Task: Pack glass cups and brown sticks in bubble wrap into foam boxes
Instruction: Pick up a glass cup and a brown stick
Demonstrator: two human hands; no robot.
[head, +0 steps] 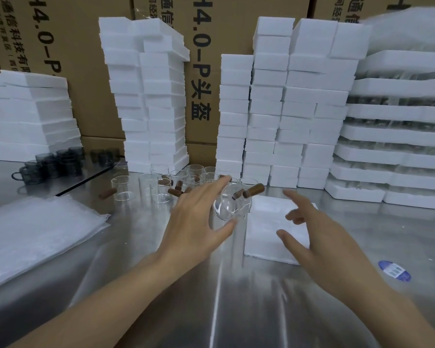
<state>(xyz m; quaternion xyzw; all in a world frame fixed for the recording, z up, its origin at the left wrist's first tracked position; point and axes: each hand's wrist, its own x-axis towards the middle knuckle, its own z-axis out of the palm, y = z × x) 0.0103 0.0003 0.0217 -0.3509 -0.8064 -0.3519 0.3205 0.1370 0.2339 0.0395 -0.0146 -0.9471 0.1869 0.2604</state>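
Fingers [219,183] and thumb of the left hand [196,222] grip 1 clear glass cup [230,207], tilted on its side above the table [161,285], with a brown stick [255,190] jutting right from it. The right hand [319,237] hovers, fingers spread and holding nothing, over a white foam box [266,237] just right of the cup. More clear cups [148,184] and loose sticks [175,192] sit behind; bubble wrap [35,234] lies at left.

Bare left hand [199,217] and forearm, bare right hand [319,237] and forearm, slender fingers slightly blurred
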